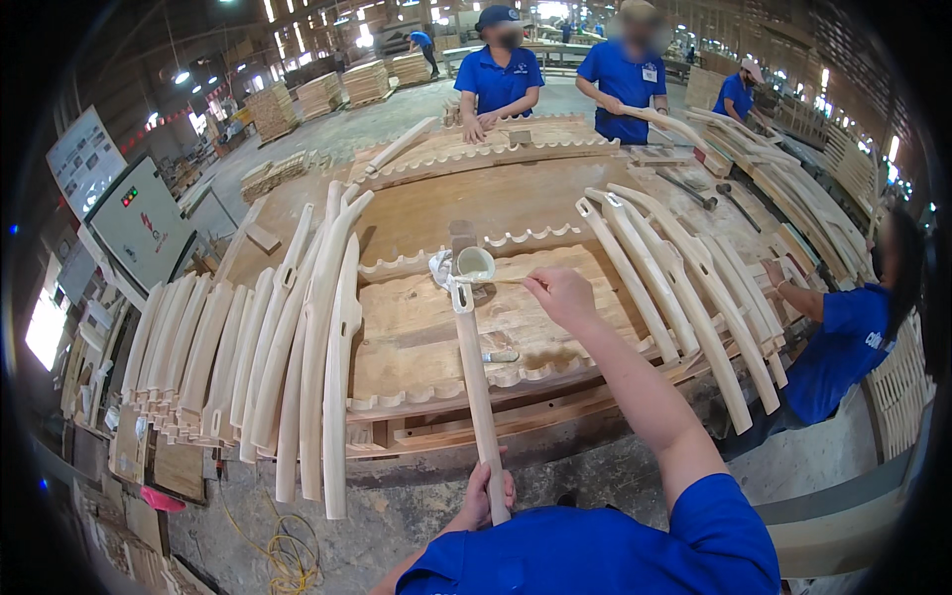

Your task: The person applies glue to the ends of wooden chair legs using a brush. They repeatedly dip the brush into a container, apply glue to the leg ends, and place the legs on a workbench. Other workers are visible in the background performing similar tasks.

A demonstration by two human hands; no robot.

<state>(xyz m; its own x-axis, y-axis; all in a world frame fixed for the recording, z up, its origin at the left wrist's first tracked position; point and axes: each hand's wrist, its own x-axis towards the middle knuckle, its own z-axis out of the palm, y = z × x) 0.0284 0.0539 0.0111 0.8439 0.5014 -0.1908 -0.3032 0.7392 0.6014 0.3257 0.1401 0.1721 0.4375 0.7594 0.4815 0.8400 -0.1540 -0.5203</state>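
Observation:
My left hand (486, 493) is wrapped round the near end of a long pale wooden furniture leg (476, 387), which points away from me over the table edge. Its far end, with a slot cut in it, lies just below a small cup (477, 266) of whitish liquid. Between the fingertips of my right hand (563, 300) is a thin stick (508, 281), its tip at the slotted end beside the cup. Whether the tip enters the slot is too small to tell. Crumpled white plastic or cloth (440, 266) sits left of the cup.
Shaped wooden legs lie in rows on the left (322, 278) and right (684, 268). A brush (501, 356) rests on the scalloped wooden rack (426, 347). Hammers (686, 186) lie at the far right. Several co-workers in blue shirts (501, 81) stand around the table. A yellow cord (290, 555) coils on the floor.

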